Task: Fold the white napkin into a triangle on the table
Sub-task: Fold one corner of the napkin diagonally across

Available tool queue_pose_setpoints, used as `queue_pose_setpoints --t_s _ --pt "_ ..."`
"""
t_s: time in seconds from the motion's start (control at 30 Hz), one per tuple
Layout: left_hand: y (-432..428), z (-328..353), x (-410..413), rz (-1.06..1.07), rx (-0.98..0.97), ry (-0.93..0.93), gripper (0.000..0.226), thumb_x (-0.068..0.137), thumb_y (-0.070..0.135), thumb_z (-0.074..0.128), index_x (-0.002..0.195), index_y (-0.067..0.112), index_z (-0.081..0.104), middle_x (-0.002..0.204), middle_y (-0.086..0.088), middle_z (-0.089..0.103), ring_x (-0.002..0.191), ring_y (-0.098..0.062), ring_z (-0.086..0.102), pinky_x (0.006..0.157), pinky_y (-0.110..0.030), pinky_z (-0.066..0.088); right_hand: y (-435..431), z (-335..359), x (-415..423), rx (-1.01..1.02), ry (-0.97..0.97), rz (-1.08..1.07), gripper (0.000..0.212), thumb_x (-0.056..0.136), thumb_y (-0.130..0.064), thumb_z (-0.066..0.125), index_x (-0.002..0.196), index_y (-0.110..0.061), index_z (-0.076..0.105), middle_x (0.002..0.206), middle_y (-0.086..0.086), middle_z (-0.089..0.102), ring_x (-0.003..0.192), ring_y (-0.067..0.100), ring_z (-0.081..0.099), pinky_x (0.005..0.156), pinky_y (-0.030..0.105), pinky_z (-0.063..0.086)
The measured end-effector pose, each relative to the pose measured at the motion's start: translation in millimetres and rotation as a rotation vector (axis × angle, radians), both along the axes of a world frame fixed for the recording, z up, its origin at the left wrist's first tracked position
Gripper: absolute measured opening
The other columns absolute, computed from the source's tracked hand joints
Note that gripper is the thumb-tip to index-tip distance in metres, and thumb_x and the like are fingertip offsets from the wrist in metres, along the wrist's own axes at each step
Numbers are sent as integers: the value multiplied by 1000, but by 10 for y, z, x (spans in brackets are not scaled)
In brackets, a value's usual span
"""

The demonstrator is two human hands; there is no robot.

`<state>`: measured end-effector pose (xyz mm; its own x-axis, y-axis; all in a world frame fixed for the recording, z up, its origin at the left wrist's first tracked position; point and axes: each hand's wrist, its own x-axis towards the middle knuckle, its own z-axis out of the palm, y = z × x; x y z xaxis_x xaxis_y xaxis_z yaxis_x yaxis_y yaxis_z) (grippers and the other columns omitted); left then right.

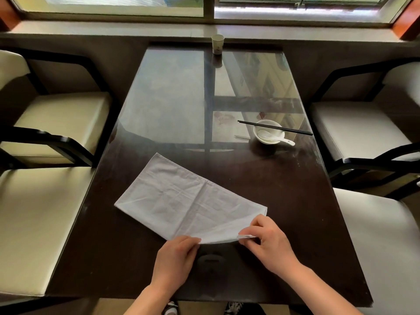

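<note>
The white napkin [181, 198] lies on the dark glass-topped table [284, 201], spread slantwise from the upper left to the lower right. Its near edge is lifted a little off the table between my hands. My left hand [175, 260] pinches that edge at its left end, fingers curled over the cloth. My right hand [266, 242] pinches the near right corner, where the cloth bunches into a small fold between thumb and fingers. The far corners lie flat.
A white bowl [269, 131] with a white spoon [278, 138] and black chopsticks [275, 128] across it stands right of centre. A paper cup [217, 44] is at the table's far edge. Cream-cushioned chairs [56, 119] flank both sides.
</note>
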<state>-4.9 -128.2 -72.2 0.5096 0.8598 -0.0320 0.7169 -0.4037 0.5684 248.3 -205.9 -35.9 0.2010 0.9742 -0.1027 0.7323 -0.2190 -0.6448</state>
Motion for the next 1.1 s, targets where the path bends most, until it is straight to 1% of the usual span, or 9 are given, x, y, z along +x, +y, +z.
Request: queue_pose_setpoints --t_s 0.1,0.2,0.37,0.43,0.5,0.6,0.67,0.77,1.1 --pt "13 38 103 -41 -7 -11 24 90 30 72 113 28 73 98 16 72 91 -8 65 77 -27 54 95 -44 -7 22 -51 -37 3 84 -30 79 85 -28 80 82 -13 55 84 7 49 68 27 46" --pt "31 25 192 39 -107 -44 11 95 30 64 96 30 75 88 15 71 86 -7 62 75 -30 52 235 -56 -5 59 -54 -51 6 83 -31 80 82 -26 78 82 -14 59 87 9 49 72 28 45" --pt "133 -27 179 242 -301 -155 20 95 29 65 75 28 69 68 11 68 70 -6 62 66 -29 51 373 -65 220 -68 -50 47 26 81 -39 79 103 -26 74 100 -17 66 98 8 50 86 30 43" --pt "177 -29 169 258 -330 -185 20 94 29 66 74 28 69 66 9 67 68 -6 63 65 -30 50 423 -85 325 -123 -94 80 17 83 -33 78 99 -25 76 94 -12 69 94 13 54 84 35 45" --pt "231 -27 168 275 -327 -203 16 93 29 68 77 29 72 68 10 69 69 -6 64 67 -29 51 478 -123 404 -154 -110 54 7 88 -29 73 89 -23 76 81 -11 66 87 14 55 76 34 45" --pt "298 -33 151 313 -359 -247 5 88 31 74 88 35 73 79 14 72 78 -3 65 73 -25 53 581 -152 441 -201 -98 30 15 93 -33 68 81 -24 70 73 -9 60 81 14 56 69 34 45" --pt "323 -42 87 261 -427 -195 26 81 37 80 106 39 70 91 14 72 87 -3 65 80 -22 51 650 -167 442 -220 -80 29 20 94 -35 66 78 -22 65 74 -5 63 78 16 59 70 38 50" --pt "362 -72 -28 166 -341 -30 43 80 33 81 121 34 68 94 14 66 88 -4 60 77 -16 44 739 -181 428 -232 -60 14 24 95 -35 65 77 -19 61 70 -2 63 71 20 60 68 42 51" --pt "557 -42 -1 362 -199 -92 17 87 24 76 104 22 76 90 13 69 83 -4 62 77 -24 54 985 -216 420 -214 -47 -75 33 94 -33 65 66 -27 50 62 -2 55 66 21 55 61 38 45"
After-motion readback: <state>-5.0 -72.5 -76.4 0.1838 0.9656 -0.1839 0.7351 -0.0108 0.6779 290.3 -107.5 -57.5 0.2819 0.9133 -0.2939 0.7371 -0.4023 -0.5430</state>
